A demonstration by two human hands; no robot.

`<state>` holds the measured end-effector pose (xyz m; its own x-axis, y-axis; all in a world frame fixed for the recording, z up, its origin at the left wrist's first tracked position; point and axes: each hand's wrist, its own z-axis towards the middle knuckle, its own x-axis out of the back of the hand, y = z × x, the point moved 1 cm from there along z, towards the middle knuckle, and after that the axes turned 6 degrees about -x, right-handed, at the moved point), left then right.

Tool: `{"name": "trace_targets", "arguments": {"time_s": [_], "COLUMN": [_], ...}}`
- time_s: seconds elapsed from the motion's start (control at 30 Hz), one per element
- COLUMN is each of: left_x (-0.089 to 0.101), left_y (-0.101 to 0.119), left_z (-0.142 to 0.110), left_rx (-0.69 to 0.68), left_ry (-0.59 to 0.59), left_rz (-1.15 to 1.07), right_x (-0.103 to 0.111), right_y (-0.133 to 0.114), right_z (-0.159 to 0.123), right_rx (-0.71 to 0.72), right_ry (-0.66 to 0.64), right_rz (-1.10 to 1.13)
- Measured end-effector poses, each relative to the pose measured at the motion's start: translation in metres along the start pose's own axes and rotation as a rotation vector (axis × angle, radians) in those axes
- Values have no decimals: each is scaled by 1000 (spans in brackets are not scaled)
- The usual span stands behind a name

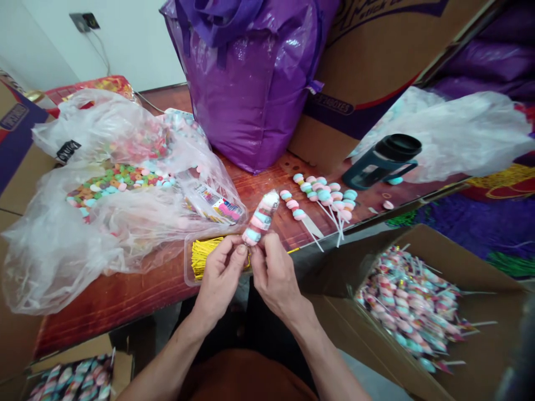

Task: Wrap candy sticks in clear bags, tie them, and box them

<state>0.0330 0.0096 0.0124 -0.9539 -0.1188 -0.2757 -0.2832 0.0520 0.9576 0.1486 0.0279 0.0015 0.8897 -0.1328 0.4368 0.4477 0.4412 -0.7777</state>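
Upright in front of me stands a candy skewer (pixel 258 220), pink, blue and reddish discs inside a clear wrapper. My left hand (pixel 220 275) pinches the bottom of its wrapper with thumb and forefinger. My right hand (pixel 276 273) is closed at the same spot from the other side; the stick is hidden by the fingers. A yellow strip (pixel 293 250) shows beside my right hand. Behind my left hand, a clear plastic tub (pixel 188 262) holds yellow twist ties (pixel 204 253). Unwrapped candy skewers (pixel 328 195) lie just right on the table, with one (pixel 295 207) apart from the bunch.
Clear plastic bags (pixel 137 234) of loose candies spread across the left of the red-brown table (pixel 96 301). A purple bag (pixel 251 83) and a dark bottle (pixel 382 159) stand behind. Cardboard boxes of wrapped skewers sit lower right (pixel 493 312) and lower left (pixel 123 367).
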Motion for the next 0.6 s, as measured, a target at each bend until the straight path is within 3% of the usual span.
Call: {"name": "trace_targets", "arguments": {"time_s": [0.17,0.3,0.37,0.43,0.6], "left_x": [-3,-7,-6,-4,-2], "left_y": [0,0,0,-1,-3], "left_z": [2,6,9,13,16], "left_rx": [11,131,189,257,423], "left_ry": [73,74,71,71,36], "left_rz": [-102,-246,-318,-400,-553], "right_x": [-5,-6,-4,1,9], "right_y": [-1,2,6,9,14], "right_z": [-4,-8,-10,-11,-7], "right_rx": [-209,-508,-535,-410,151], "right_ry": [-35,-115,-92,-4,127], "right_rz": [174,546,568,425,-18]}}
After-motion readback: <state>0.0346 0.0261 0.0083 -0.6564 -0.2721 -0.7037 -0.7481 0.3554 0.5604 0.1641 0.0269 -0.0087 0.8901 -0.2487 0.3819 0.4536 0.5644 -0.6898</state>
